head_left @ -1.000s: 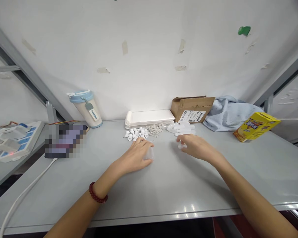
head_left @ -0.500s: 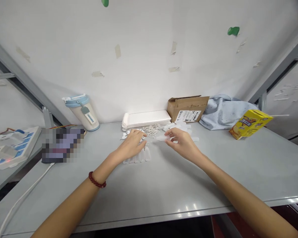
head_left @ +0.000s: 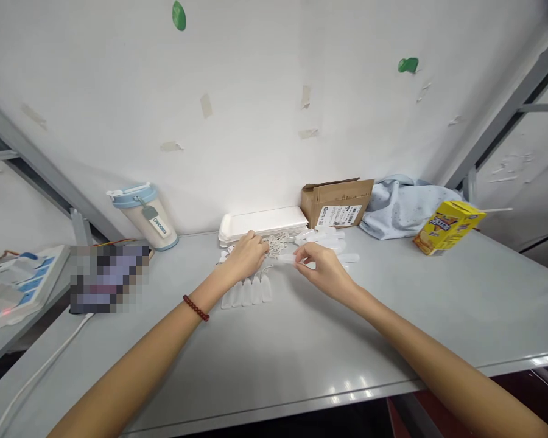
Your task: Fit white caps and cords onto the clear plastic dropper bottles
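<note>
My right hand (head_left: pixel 323 266) pinches one end of a translucent white plastic sleeve (head_left: pixel 285 259), which points left above the table. My left hand (head_left: pixel 246 255) is bent down at a tangled pile of thin white cords (head_left: pixel 277 244), fingers drawn together; whatever sits between its fingertips is hidden. Just in front of it, several frosted sleeves with rounded ends (head_left: pixel 246 292) lie side by side in a row, with white cord at their tops. More loose translucent sleeves (head_left: pixel 331 242) lie in a heap behind my right hand. Small white pieces (head_left: pixel 223 254) show partly behind my left hand.
At the wall stand a stack of white flat trays (head_left: pixel 267 220), an open cardboard box (head_left: pixel 338 204) and a crumpled light blue cloth (head_left: pixel 404 207). A yellow snack box (head_left: pixel 447 228) is to the right. Leftward are a tumbler (head_left: pixel 146 216), a blurred-out phone (head_left: pixel 112 277) and a power strip (head_left: pixel 31 280).
My left hand has lowered onto the cord pile and its fingers have drawn together. My right hand, still pinching the sleeve, appears slightly further left. The camera view has shifted a little.
</note>
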A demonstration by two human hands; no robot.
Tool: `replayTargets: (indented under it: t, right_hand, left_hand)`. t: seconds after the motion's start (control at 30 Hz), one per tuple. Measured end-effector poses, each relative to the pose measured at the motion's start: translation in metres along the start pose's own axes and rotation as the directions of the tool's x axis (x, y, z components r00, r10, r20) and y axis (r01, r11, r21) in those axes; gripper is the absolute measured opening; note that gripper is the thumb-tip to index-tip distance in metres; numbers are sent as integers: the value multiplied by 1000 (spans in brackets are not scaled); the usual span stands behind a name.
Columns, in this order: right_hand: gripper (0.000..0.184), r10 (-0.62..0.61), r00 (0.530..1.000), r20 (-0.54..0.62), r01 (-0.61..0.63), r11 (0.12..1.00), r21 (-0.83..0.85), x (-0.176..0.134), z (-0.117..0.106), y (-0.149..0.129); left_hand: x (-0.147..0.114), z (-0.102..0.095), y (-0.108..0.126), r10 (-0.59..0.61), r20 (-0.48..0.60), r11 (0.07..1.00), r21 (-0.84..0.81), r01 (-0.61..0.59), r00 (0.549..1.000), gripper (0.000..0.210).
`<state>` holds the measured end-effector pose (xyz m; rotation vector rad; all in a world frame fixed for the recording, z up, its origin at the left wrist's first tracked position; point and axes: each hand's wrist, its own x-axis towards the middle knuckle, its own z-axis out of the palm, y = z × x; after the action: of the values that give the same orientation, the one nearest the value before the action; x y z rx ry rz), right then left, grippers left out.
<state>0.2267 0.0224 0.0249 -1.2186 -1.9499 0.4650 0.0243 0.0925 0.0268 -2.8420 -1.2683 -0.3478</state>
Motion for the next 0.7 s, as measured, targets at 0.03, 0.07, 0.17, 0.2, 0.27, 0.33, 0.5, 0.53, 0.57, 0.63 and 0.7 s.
replayTargets:
  t: [0.03,0.07,0.17,0.2,0.27,0.33,0.5,0.53,0.57,0.63,0.7]
  right_hand:
    - [9,-7,1000,2,7,1000,-4,0,1,1]
    - [9,-12,1000,3,12,1000,-6,-1,2,1]
    - [8,-16,1000,-4,16,1000,-2,-1,3,1]
    - [8,-13,1000,-6,13,1000,-1,-1,3,0]
    - [7,-4,1000,-9,4,1000,6,-1,2,-1]
    - [6,12,1000,-13,-11,1000,24,-2,2,-2]
    - [3,76,997,-30,-71,988,137,-2,3,-5]
    - [3,86,996,-34,-78,981,176,-2,3,-6]
    - [4,94,995,-38,-84,972,220,-2,3,-7]
    - [6,119,992,-46,-99,946,309,-2,3,-9]
    - [8,145,989,-43,-118,918,378,-3,3,-13]
  left_hand:
    - [-1,0,0,-8,-6,1000,-16,8,1000,22]
    - [-1,-1,0,-17,-13,999,-34,17,1000,21]
    - [-2,-7,0,-68,-43,992,-109,63,997,19]
    - [-1,-10,0,-103,-59,984,-154,92,993,19]
    - [-1,-17,1,-201,-83,941,-293,169,976,17]
    - [1,-23,2,-297,-82,871,-430,235,951,15]
    - [-1,-32,10,-416,-27,721,-620,311,909,17]
    - [-3,-33,13,-439,-8,674,-665,323,899,18]
    - [-6,-33,16,-458,10,627,-706,330,889,18]
    - [-13,-33,23,-482,20,563,-759,326,876,19]
    - [-21,-31,30,-488,1,532,-792,298,873,21]
